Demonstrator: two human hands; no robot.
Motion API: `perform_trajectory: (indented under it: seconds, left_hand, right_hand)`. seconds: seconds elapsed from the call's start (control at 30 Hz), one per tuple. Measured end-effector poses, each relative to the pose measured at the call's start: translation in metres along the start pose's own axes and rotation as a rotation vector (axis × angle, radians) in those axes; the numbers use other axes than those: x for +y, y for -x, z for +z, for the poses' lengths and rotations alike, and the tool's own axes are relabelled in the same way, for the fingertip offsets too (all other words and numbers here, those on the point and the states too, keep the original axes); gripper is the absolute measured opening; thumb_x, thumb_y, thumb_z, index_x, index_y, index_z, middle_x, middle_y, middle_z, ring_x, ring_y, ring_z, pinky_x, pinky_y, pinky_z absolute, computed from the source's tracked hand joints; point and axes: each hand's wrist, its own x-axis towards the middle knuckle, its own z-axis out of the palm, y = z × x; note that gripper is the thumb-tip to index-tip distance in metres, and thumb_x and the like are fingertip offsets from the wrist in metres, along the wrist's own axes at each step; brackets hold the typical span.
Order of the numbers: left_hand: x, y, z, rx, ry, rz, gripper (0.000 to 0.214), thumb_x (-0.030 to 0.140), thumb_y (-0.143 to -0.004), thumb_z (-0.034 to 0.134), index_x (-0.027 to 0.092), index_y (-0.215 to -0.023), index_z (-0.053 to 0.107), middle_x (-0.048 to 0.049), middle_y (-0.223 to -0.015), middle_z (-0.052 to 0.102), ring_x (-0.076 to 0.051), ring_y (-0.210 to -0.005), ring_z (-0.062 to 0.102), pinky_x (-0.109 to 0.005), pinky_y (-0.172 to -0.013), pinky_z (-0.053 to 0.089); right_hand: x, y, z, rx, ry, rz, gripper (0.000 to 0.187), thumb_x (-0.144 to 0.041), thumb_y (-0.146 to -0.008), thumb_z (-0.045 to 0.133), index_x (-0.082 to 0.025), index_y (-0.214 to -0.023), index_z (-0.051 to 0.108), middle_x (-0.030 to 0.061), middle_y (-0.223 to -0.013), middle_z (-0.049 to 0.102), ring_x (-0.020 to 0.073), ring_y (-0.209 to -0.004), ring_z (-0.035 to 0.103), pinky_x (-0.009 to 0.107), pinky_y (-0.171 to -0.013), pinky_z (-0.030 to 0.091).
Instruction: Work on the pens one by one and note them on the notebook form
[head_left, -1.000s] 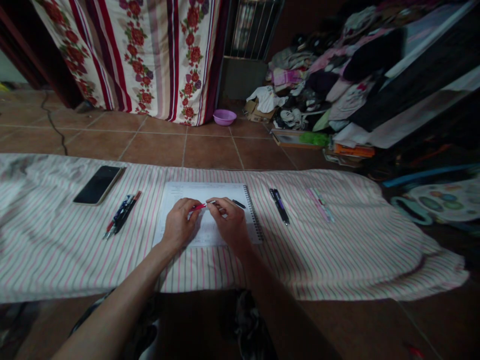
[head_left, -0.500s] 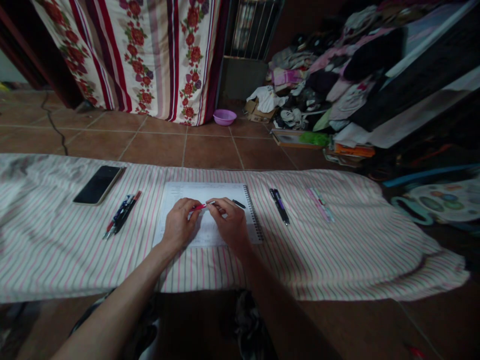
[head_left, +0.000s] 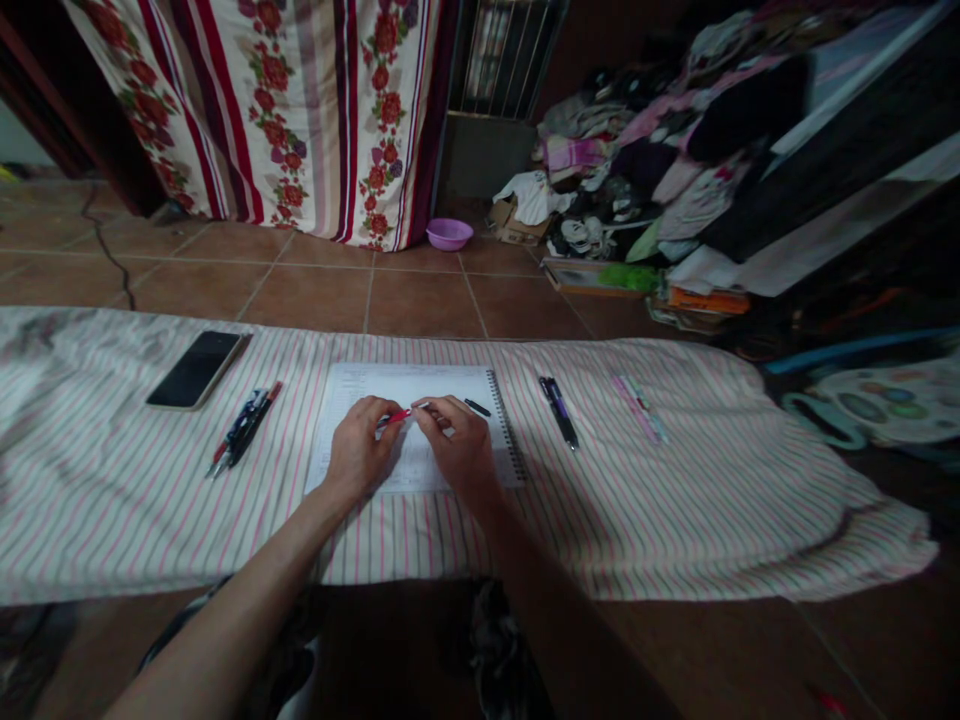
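Note:
A spiral notebook with written pages lies under both of my hands. My left hand is closed, pinching a red pen between thumb and fingertips. From the other side my right hand is also closed, its fingertips pinching the pale end of that pen; whether the pen is in one piece or two I cannot tell. A short dark piece, like a pen cap or barrel, shows on the page just beyond the right hand's knuckles.
On the striped cloth, several pens and a phone lie to the left. Dark pens and pastel pens lie to the right. Beyond are a purple basin, a curtain and piled clothes.

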Motion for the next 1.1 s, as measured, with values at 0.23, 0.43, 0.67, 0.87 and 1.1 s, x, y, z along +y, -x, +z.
perform_trajectory:
  seconds: [0.23,0.43,0.67,0.87,1.1]
  left_hand:
    - [0.0017,-0.0004,-0.0009,0.000,0.015,-0.017,0.003,0.021,-0.081,0.054,0.019,-0.081,0.056,-0.0023,-0.077,0.059,-0.017,-0.075,0.055,-0.029,-0.069,0.044]
    - [0.0032,-0.0015,-0.0010,0.010,0.034,-0.029,0.004,0.022,-0.081,0.054,0.019,-0.080,0.057,-0.0020,-0.076,0.060,-0.016,-0.073,0.056,-0.028,-0.068,0.044]
    - [0.0033,-0.0014,-0.0021,0.008,0.056,-0.071,0.004,0.022,-0.080,0.054,0.019,-0.081,0.056,-0.0018,-0.077,0.060,-0.016,-0.074,0.057,-0.029,-0.069,0.045]
    - [0.0036,-0.0016,-0.0019,-0.001,0.064,-0.103,0.004,0.023,-0.080,0.054,0.020,-0.080,0.057,-0.0015,-0.077,0.060,-0.016,-0.074,0.057,-0.029,-0.070,0.045]
    - [0.0014,-0.0012,-0.0013,0.004,0.082,-0.112,0.005,0.024,-0.080,0.054,0.020,-0.081,0.057,-0.0011,-0.077,0.060,-0.015,-0.073,0.057,-0.028,-0.070,0.045]
  right_hand:
    - [0.0000,-0.0001,0.0004,0.000,-0.027,0.041,0.013,-0.024,-0.082,0.054,-0.019,-0.081,0.065,0.0028,-0.077,0.068,0.0117,-0.067,0.062,0.021,-0.061,0.050]
    - [0.0015,0.0000,-0.0001,-0.015,-0.050,0.047,0.012,-0.024,-0.081,0.055,-0.018,-0.084,0.066,0.0037,-0.080,0.068,0.0117,-0.068,0.063,0.020,-0.060,0.051]
    - [-0.0005,-0.0003,0.0011,-0.025,-0.102,0.099,0.014,-0.023,-0.079,0.057,-0.017,-0.088,0.065,0.0037,-0.080,0.068,0.0117,-0.067,0.064,0.020,-0.058,0.051]
    - [0.0002,-0.0001,0.0005,-0.024,-0.076,0.106,0.018,-0.026,-0.081,0.053,-0.017,-0.090,0.065,0.0051,-0.083,0.069,0.0125,-0.069,0.064,0.021,-0.060,0.052]
    - [0.0039,-0.0007,-0.0010,-0.048,-0.079,0.169,0.021,-0.029,-0.079,0.055,-0.017,-0.094,0.065,0.0064,-0.086,0.069,0.0147,-0.073,0.065,0.023,-0.060,0.053]
